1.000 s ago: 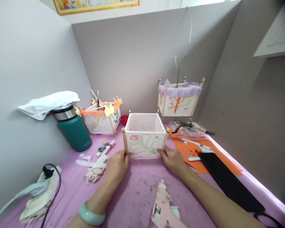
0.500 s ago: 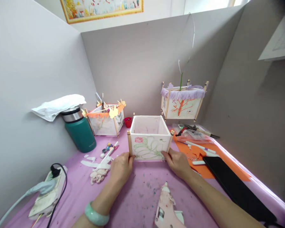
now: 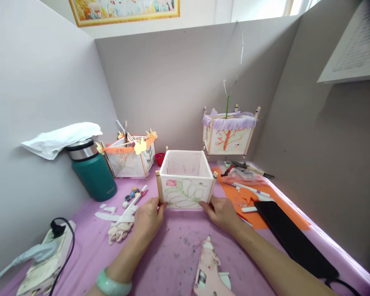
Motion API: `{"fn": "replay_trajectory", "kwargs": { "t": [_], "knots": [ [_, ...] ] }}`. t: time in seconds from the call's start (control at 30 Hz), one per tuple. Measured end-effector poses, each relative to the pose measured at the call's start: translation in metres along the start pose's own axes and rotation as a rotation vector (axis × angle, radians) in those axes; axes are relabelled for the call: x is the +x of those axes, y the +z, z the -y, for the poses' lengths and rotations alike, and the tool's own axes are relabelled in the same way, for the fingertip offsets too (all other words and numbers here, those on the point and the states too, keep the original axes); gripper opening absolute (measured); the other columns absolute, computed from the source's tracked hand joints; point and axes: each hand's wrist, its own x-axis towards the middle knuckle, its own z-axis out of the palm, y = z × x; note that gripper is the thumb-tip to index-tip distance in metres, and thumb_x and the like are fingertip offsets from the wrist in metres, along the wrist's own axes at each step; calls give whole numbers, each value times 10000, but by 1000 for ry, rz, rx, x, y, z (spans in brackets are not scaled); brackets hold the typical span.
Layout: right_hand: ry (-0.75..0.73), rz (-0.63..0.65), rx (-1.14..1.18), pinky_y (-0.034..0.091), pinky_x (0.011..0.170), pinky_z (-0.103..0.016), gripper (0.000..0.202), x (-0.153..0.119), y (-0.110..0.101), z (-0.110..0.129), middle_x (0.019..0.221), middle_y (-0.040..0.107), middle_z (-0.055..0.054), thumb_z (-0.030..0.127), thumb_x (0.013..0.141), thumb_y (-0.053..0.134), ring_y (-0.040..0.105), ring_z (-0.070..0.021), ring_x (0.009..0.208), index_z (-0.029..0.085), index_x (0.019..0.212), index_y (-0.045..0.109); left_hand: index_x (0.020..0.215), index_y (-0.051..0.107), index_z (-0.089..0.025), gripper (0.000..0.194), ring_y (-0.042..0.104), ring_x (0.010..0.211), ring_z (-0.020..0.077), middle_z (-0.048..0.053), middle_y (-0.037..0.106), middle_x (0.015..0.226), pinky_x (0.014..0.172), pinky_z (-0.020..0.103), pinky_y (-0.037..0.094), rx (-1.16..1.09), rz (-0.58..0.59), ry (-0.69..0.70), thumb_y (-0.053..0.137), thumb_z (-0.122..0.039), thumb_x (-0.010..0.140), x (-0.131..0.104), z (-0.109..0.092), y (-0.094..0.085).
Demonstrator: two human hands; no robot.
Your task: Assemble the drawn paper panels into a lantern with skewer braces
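In the middle of the purple table stands a white open-topped lantern box point(image 3: 186, 191), with wooden sticks at its corners and a red flower with green leaves drawn on the front. My left hand point(image 3: 150, 214) grips its lower left corner, thumb on the front. At the lower right corner my right hand point(image 3: 220, 211) holds it the same way. The remaining fingers are partly hidden behind the box. Nearer to me lies a pink glue gun point(image 3: 209, 269), between my forearms.
Left are a green bottle point(image 3: 95, 174), a fringed lantern point(image 3: 128, 162), paper scraps and a power strip point(image 3: 46, 259). A purple-fringed lantern point(image 3: 230, 137) hangs at the back right. Pliers point(image 3: 246, 168), an orange sheet point(image 3: 283, 211) and a black phone-like slab point(image 3: 296, 238) lie right.
The whole view has shifted slightly, so things appear a little further left. Both hands keep their hold on the lantern box, which stays in place on the table.
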Motion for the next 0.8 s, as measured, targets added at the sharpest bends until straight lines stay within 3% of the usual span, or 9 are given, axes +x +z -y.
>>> {"fn": "replay_trajectory", "kwargs": {
  "t": [0.1, 0.2, 0.43, 0.63, 0.8],
  "knots": [
    [16, 31, -29, 340, 566, -264, 397, 0, 0, 0, 700, 709, -81, 441, 924, 392, 661, -201, 629, 149, 840, 647, 721, 552, -199, 217, 613, 680, 201, 35, 664, 727, 583, 275, 327, 1, 15, -28, 463, -335, 865, -1, -3, -2],
    [20, 43, -31, 332, 559, -262, 404, 1, 0, 0, 697, 711, -75, 448, 927, 385, 662, -197, 628, 157, 823, 647, 739, 544, -200, 227, 600, 644, 182, 30, 658, 729, 577, 270, 337, -46, -58, -31, 451, -357, 872, -2, -3, -2],
    [10, -19, -23, 335, 566, -261, 413, 1, 0, -5, 690, 702, -80, 427, 941, 361, 655, -189, 620, 148, 815, 638, 703, 531, -194, 246, 579, 632, 168, 36, 627, 697, 589, 266, 369, -180, -195, 103, 423, -323, 883, -2, -2, 2],
    [70, 88, -124, 335, 557, -276, 375, 4, 0, -5, 746, 724, -85, 410, 944, 361, 672, -216, 661, 165, 917, 644, 706, 539, -198, 217, 585, 642, 181, 37, 636, 693, 609, 281, 362, -114, -72, 48, 433, -292, 871, -3, -5, 4],
    [68, 76, -103, 343, 566, -271, 379, 3, 0, -5, 752, 726, -82, 414, 943, 355, 672, -208, 663, 167, 924, 642, 708, 535, -196, 219, 588, 666, 187, 42, 636, 707, 617, 279, 364, -109, -73, 43, 432, -296, 873, -3, -3, 4]
  ]
}}
